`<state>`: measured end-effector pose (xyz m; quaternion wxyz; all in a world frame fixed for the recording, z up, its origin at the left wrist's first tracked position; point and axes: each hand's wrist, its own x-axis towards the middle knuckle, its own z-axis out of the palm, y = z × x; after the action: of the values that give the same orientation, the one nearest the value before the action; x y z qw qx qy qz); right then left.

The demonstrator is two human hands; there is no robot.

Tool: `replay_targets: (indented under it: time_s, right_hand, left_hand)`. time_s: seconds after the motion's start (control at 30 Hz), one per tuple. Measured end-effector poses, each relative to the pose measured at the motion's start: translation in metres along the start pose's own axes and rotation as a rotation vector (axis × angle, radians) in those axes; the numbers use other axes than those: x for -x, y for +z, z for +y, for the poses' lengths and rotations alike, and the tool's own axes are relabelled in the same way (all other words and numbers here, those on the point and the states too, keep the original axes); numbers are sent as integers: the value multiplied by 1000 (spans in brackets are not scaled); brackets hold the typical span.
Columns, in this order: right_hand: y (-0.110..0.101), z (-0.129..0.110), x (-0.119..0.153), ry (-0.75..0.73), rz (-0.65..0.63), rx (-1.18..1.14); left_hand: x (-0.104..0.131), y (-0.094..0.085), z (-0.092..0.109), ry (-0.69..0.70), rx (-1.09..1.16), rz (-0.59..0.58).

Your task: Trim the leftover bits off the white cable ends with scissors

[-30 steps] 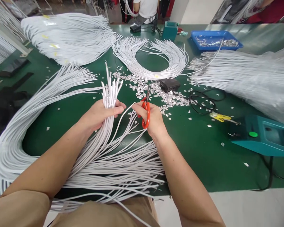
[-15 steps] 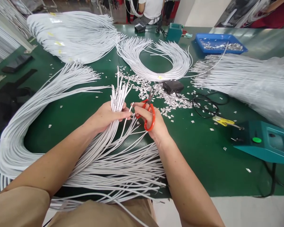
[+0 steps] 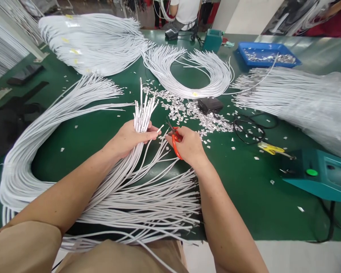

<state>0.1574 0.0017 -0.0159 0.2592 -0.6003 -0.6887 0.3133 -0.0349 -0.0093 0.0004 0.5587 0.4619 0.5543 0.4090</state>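
1. Now, far left of the frame: a big loop of white cables sweeps across the green desk, its ends fanning toward the centre.
2. Upper left, a thick heap of white cable bundles lies on the desk, well apart from the hands.
3. Centre left, the left hand has its fingers closed around a bunch of cable ends, which stand upright above the fist.
4. Just beside that, one single cable end pokes out between the two hands, its tip near the scissor blades.
5. Centre, the right hand is gripping the orange scissors, fingers wrapped through the handles, blades pointing up and left.
6. Above the hands, a scatter of small cut scraps covers the desk.
7. Right of that sit a black box and a yellow tool.
8. Far right, a teal machine; upper right, a blue tray.
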Motion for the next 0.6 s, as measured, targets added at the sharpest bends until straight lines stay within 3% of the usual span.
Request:
replay_targets:
  time_s: [0.17, 0.6]
  right_hand:
    - [8, 1, 0, -54, -99, 183]
    - [12, -11, 6, -42, -106, 295]
  left_hand:
    - [1, 2, -1, 38, -51, 34]
    - [-1, -1, -7, 113, -174, 40]
